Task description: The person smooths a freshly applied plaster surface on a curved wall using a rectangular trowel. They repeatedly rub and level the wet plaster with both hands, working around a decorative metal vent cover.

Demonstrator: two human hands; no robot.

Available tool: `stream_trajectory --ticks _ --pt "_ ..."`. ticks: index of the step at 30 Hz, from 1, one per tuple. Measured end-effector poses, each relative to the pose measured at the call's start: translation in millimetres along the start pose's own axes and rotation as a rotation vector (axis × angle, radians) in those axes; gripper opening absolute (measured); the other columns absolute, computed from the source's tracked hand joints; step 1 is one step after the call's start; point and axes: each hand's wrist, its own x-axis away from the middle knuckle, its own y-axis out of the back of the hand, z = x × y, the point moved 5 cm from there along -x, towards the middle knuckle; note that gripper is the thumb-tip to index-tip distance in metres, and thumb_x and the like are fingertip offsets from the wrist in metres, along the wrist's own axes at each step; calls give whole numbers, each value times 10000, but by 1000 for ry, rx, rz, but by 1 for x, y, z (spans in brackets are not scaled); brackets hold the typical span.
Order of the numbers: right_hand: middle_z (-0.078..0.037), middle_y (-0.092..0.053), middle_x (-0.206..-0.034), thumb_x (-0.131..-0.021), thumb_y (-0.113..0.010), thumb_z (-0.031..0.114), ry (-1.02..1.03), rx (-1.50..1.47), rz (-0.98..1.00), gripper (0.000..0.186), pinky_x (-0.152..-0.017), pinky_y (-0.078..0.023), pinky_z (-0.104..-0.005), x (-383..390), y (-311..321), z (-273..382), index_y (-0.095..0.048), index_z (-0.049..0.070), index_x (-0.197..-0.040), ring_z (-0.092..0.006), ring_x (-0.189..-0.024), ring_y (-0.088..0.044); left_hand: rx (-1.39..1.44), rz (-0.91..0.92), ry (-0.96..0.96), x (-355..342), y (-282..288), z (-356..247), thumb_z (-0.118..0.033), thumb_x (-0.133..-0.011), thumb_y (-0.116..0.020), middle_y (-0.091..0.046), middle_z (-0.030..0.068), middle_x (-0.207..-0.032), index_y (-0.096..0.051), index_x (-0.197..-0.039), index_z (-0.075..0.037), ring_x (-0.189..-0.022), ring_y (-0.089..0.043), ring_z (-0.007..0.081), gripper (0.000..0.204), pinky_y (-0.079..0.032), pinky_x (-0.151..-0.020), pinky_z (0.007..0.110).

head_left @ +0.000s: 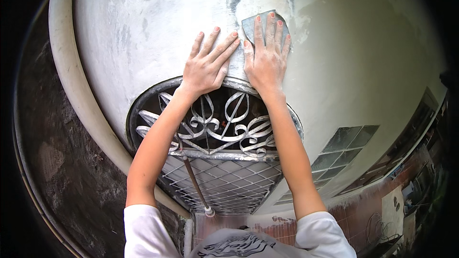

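Left forearm (pixel 155 145) slants toward one o'clock, right forearm (pixel 290 148) toward eleven, both bare and reaching out; left hand (pixel 203 72) lies flat, back showing, fingers (pixel 211 42) straight toward one; right hand (pixel 267 69), at its three o'clock, is flat too, fingers toward twelve, thumb (pixel 249 57) apart, pale dust on both hands

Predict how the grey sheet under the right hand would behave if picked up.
The grey sheet is probably light and bendy, since it looks thin as paper. If released, it would likely fall, since only the right hand appears to press it against the upright wall.
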Motion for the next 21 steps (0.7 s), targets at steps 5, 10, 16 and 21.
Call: stream_trajectory --ticks 5,10,16,21 --pt "-114 -323 -1616 -976 -544 262 4 -28 51 561 -1206 -222 -533 33 0 9 -439 146 -1514 -315 -1478 -324 93 -52 24 9 1 4 -246 -930 -488 -450 -18 -1551 -453 -1505 -165 -1477 -338 221 582 -135 -1254 453" --pt "-201 -633 -1292 -997 -574 193 -99 -606 116 392 -1063 -405 -423 67 31 14 -582 -2 -1337 -351 -1220 -586 522 -104 160 6 15 0 -269 -1003 -408 -505 83 -1504 -353 -1531 -33 -1462 -365 281 581 -157 -1235 444" --pt "-16 -591 -747 -965 -673 268 -404 -1132 496 343 -653 -432 -250 107 51 14 -678 -27 -1140 -77 -705 -483 1416 327 266 0 27 -32 -419 -1049 -436 -685 161 -1262 -535 -1395 21 -1225 -615 290 569 -437 -1057 360" --pt "-80 -734 -963 -905 -729 200 -269 -1062 295 281 -787 -514 -277 113 69 -1 -705 -12 -1088 -130 -838 -655 1247 794 92 11 34 -72 -349 -996 -596 -665 175 -759 -558 -1386 -22 -719 -613 157 510 -483 -706 347"
